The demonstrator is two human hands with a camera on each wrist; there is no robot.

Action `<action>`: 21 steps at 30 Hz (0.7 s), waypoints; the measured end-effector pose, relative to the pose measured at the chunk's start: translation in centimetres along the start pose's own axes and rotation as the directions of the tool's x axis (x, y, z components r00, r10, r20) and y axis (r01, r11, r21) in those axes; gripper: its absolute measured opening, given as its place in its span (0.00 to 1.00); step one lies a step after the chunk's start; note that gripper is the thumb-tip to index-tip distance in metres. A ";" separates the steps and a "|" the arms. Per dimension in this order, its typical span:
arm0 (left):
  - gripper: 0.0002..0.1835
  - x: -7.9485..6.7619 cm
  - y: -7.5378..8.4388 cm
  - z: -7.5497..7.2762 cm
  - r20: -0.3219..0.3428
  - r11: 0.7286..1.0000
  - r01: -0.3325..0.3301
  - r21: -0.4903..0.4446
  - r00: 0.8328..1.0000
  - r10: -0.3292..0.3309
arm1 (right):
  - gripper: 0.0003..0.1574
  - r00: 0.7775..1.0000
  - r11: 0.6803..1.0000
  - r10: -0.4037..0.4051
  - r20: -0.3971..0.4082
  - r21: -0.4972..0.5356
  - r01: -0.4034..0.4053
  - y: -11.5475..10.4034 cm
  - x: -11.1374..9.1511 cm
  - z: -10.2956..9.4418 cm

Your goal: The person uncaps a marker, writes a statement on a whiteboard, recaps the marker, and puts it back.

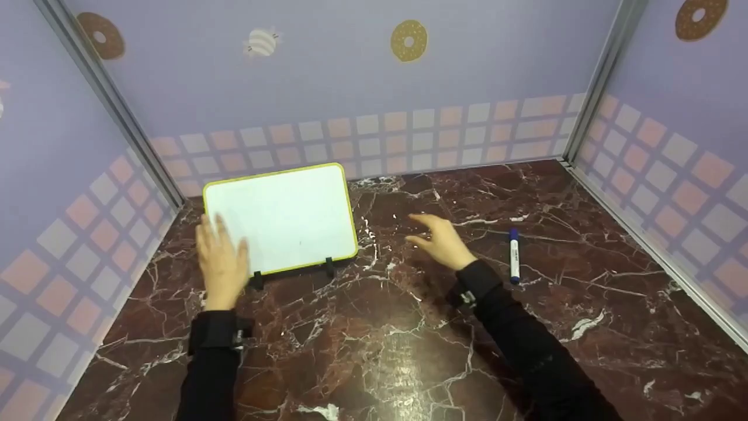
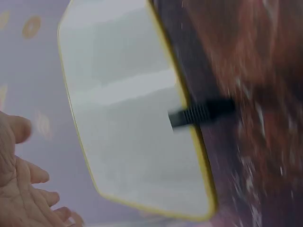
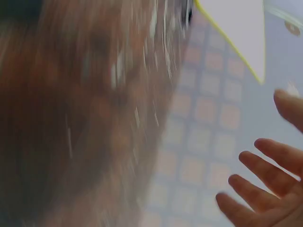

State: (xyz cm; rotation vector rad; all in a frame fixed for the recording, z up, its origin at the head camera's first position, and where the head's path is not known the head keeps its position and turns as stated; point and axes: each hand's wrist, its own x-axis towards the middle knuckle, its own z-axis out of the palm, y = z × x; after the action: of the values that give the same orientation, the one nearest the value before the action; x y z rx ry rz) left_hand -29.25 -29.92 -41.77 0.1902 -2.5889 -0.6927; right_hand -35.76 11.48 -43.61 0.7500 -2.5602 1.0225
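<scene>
Head view: both hands [image 1: 223, 266] [image 1: 442, 241] wide, empty; whiteboard [image 1: 289, 216] by the left one, marker [image 1: 514, 257] beyond the right, wall [image 1: 497, 64] behind.

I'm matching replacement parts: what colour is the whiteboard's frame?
Yellow. The whiteboard's frame shows best in the head view.

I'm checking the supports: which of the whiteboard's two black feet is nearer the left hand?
The leftmost black foot in the head view, just beside the left hand; the other foot sits farther right along the whiteboard.
</scene>
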 end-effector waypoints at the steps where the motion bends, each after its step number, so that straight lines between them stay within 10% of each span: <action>1: 0.40 0.1 -0.8 -0.6 0.000 0.999 0.024 -0.033 1.000 -0.024 | 0.33 1.000 0.999 0.007 0.007 0.039 -0.007 -0.3 0.4 0.7; 11: 0.33 -0.1 -6.0 -3.1 0.273 0.923 0.288 -0.255 0.937 -0.217 | 0.25 0.989 0.969 0.130 0.064 0.203 -0.141 -2.0 2.9 5.3; 21: 0.26 -0.6 -7.1 -2.5 0.310 0.822 0.376 -0.428 0.915 -0.258 | 0.22 0.960 0.919 0.242 0.138 0.286 -0.272 -3.5 3.9 8.7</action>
State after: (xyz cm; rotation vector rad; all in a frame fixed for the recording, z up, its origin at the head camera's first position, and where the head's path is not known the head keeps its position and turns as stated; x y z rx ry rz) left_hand -27.44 -37.00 -43.67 0.4093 -2.5252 -1.5474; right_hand -37.58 1.83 -46.19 0.5530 -2.6712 1.5253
